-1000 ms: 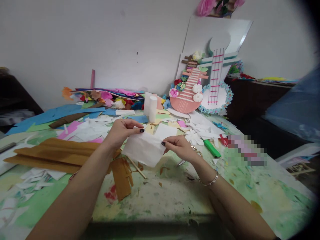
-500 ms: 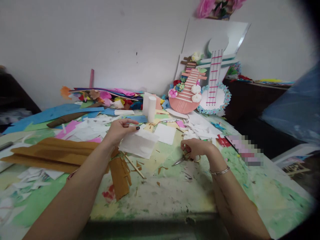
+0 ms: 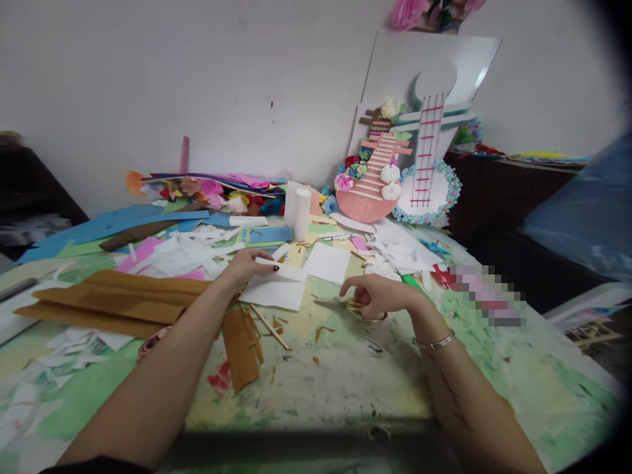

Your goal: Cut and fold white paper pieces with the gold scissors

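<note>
In the head view, my left hand [image 3: 249, 265] is closed on a piece of white paper [image 3: 276, 294], thumb and fingers at its upper edge. An upper flap shows above a lower layer; whether it is one folded sheet or two, I cannot tell. My right hand [image 3: 378, 294] has its fingers in the handles of a pair of scissors [image 3: 332, 303]. The blades point left toward the paper, apart from it. Another white sheet [image 3: 328, 263] lies flat just behind, between the two hands. Below my left hand are a thin wooden stick [image 3: 270, 328] and a fringed brown paper piece [image 3: 241, 352].
Folded brown paper [image 3: 118, 299] and white scraps [image 3: 74, 349] lie on the left. Behind stand a white paper roll [image 3: 302, 216], colourful paper flowers [image 3: 212, 191], a pink paper lute [image 3: 370, 191] and a white stringed instrument model [image 3: 427, 164]. A pixelated flat object [image 3: 486, 296] lies right.
My right hand has shifted left, and the scissors have swung from pointing down-left to nearly level, closer to the paper. The paper's upper part in my left hand now stands out as a flap.
</note>
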Tool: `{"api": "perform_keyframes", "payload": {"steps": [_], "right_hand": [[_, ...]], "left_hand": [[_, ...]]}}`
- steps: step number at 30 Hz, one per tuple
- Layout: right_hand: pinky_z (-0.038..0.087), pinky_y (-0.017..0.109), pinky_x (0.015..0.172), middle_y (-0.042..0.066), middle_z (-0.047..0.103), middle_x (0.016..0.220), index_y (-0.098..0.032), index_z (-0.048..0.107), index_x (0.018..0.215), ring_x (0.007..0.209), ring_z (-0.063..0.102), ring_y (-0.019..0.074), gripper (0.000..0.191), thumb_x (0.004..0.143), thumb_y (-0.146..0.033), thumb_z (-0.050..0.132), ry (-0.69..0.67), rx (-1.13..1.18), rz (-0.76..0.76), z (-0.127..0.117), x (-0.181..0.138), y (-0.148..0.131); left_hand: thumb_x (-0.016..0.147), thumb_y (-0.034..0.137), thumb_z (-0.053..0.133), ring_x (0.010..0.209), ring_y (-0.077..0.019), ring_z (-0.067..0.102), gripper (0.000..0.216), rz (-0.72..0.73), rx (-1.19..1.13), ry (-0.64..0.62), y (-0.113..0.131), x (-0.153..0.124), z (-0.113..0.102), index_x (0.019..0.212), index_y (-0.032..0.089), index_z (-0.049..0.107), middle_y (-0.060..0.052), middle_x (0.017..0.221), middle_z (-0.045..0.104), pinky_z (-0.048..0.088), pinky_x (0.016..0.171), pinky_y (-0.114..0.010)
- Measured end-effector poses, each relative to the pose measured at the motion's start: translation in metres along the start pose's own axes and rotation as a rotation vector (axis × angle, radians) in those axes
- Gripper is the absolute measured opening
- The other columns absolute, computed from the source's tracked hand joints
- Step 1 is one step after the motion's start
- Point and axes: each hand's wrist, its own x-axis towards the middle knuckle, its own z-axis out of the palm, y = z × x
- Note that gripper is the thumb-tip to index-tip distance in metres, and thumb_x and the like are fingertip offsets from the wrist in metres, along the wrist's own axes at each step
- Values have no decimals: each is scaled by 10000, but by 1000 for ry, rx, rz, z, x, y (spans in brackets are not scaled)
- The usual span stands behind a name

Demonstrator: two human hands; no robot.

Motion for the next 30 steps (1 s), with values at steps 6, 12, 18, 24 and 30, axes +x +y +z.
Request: {"api": "perform_keyframes", "payload": {"steps": [6,12,18,24,30], "right_hand": [[286,196,455,-44,484,591,-101,597,1149,500,377,67,556,653,-322,716,104,399,-117,-1,8,8],[355,238,534,21,496,732,-114,636,1039,591,397,97,600,689,-601,616,231,866,-387,15,17,-1],[452,295,622,84,585,773,-131,651,1001,679,512,156,688,691,-729,511,-10,844,-445,30,19,-6],[478,298,601,110,612,783,-109,646,1033,684,545,167,784,717,-788,413,-142,881,-433,37,23,-6],[482,288,588,98,579,777,-78,626,1079,683,542,165,785,745,-758,420,-179,976,-518,36,24,-8]], "left_hand": [[385,275,829,479,-134,550,380,-82,-199,-62,-1,0,0,719,142,706,-7,541,638,375,443,-222],[405,221,846,509,-124,587,362,-18,-584,-120,14,-4,-11,697,136,651,-6,594,651,435,484,-218],[412,230,843,446,-93,545,388,37,-657,-107,22,-10,-19,721,142,626,27,579,632,400,443,-197],[466,231,836,476,-98,557,333,52,-629,-190,25,-15,-12,720,153,635,21,585,635,408,446,-189],[475,255,837,462,-104,545,293,87,-495,-282,28,-21,-6,682,164,650,12,566,620,385,435,-197]]}}
